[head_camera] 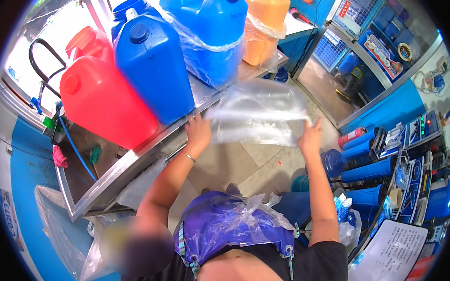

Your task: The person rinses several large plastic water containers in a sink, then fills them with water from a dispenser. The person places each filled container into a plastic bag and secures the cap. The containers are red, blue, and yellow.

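Stretched between my two hands is a clear plastic bag (262, 115), blurred by motion, above the tiled floor. My left hand (198, 130) grips its left edge beside the steel counter's rim. At the bag's right edge, my right hand (311, 136) pinches the plastic, with some fingers spread. On the counter to the left stand a red plastic jug (102, 97) and a blue plastic jug (154, 66), both with screw caps. Behind them, another blue jug (218, 27) and an orange jug (265, 25) are partly wrapped in clear plastic.
The steel counter's edge (110, 169) runs diagonally at the left. Blue filter housings (366, 173), a round blue bottle (333, 163) and a whiteboard (389, 257) with writing are at the right. A glass door (348, 70) stands beyond; plastic sheeting (63, 231) hangs lower left.
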### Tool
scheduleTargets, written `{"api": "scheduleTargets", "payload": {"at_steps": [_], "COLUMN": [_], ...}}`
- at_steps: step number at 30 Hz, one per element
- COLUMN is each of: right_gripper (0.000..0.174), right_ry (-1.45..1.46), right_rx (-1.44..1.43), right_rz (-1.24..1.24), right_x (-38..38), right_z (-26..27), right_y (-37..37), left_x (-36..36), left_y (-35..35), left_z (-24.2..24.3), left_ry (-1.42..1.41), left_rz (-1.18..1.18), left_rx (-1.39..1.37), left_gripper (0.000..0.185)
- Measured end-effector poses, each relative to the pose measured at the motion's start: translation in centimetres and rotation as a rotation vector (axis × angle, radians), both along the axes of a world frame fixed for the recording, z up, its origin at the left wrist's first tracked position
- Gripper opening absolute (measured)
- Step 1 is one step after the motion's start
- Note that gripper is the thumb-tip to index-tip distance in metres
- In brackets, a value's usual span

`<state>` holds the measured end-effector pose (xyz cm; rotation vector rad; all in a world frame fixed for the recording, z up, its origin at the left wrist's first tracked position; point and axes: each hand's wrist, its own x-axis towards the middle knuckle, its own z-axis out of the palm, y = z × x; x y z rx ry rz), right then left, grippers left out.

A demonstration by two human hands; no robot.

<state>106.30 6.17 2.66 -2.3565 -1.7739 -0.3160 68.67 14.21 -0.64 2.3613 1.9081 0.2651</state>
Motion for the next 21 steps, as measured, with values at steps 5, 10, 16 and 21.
{"api": "scheduleTargets", "payload": {"at_steps": [5,10,16,21], "right_gripper": [0.051,0.049,0.052,0.057], "right_ry": [0.034,0.159,0.933,2.256], "right_rx": [-0.299,-0.511,-0.47,-0.375], "right_rz": [-0.091,-0.118,-0.094,-0.038], "right_x": [-0.9,1.2,3.6,2.3], "right_z": [-6.0,-11.0,-13.5,-11.1], "right_y": [-2.2,-2.5,-1.3,0.0], "left_x": [-0.6,-2.4,-5.6,-6.8], "left_y": [-0.2,1.5,1.6,-0.7], "left_z": [-4.3,-3.1,-4.6,-10.3], "left_ry": [-0.219,-2.026,-1.082,-0.07], "left_rz": [-0.041,-0.028,-0.062,0.108], "left_rx": [-0.378,-1.176,-1.122,-0.399], "left_gripper": [0.042,0.045,0.021,0.032]}}
